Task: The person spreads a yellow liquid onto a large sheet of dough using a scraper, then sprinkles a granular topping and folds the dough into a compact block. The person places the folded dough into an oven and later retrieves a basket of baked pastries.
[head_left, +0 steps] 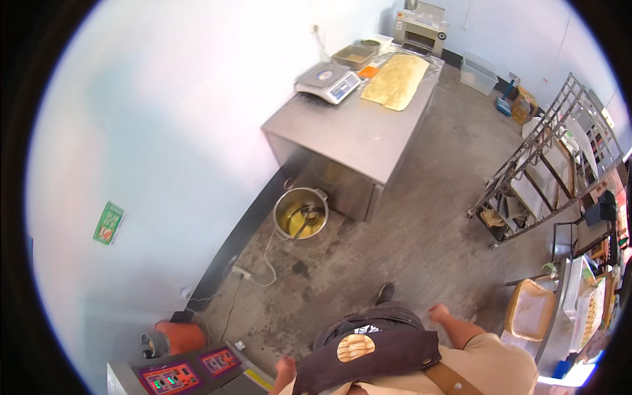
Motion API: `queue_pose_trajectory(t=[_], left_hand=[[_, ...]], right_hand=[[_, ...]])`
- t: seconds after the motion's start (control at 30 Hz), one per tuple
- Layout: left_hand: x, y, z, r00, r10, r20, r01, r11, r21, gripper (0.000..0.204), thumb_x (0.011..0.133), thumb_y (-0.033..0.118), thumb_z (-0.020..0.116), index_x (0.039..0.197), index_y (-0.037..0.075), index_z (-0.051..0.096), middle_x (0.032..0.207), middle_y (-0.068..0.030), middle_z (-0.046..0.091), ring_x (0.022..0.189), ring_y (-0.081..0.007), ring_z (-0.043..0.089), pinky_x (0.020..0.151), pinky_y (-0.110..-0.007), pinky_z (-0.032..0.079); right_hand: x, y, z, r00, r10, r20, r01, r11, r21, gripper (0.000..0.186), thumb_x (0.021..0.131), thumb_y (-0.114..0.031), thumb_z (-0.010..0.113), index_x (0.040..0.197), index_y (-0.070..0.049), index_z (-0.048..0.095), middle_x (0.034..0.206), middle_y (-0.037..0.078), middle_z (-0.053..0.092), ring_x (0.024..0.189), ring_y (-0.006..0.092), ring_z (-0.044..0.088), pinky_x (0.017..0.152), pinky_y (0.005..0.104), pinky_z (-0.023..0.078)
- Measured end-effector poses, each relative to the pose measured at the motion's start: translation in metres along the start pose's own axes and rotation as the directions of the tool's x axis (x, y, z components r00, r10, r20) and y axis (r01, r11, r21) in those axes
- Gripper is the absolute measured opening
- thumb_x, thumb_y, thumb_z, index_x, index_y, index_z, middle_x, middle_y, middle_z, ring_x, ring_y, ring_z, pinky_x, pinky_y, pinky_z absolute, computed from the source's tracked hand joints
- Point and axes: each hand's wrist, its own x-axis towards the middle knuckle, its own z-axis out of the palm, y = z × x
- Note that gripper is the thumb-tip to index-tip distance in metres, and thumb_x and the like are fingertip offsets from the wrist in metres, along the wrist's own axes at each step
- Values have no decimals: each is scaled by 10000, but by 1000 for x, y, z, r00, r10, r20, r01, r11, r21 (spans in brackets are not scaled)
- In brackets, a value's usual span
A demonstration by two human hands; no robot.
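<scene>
My left hand hangs low at the bottom, beside the oven or machine with its control panels; its fingers are curled, with nothing visible in them. My right hand hangs right of my dark apron, fingers loosely curled and empty. Ahead, a steel table bears a scale, a flat yellow dough sheet, a tray and a small machine. A metal pot with a ladle in yellow liquid sits on the floor by the table.
At right stand a wheeled rack, a chair and a counter with a basket and trays. An orange cylinder and power cords lie by the left wall. A plastic bin sits at the back.
</scene>
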Motion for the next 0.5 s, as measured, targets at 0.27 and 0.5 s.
queue_pose_trajectory(t=[0.27, 0.5], left_hand=[[-97, 73, 339, 828, 210, 519, -283, 957, 64, 227, 990, 269, 720, 991, 43, 748, 820, -81, 718, 738, -232, 722, 638, -382, 573], [-200, 158, 558, 476, 574, 666, -870, 415, 265, 264, 959, 214, 740, 1127, 20, 797, 974, -119, 807, 893, -229, 769, 870, -374, 593]], right_hand=[[99, -20, -206, 951, -254, -177, 265, 963, 45, 443, 902, -251, 659, 1300, -108, 788, 1296, 153, 780, 1258, 352, 709, 1096, 460, 553], [158, -101, -364, 884, -296, -363, 450, 752, 482, 426, 934, -306, 735, 1280, -62, 783, 1229, 183, 800, 1180, 325, 760, 1036, 428, 582]])
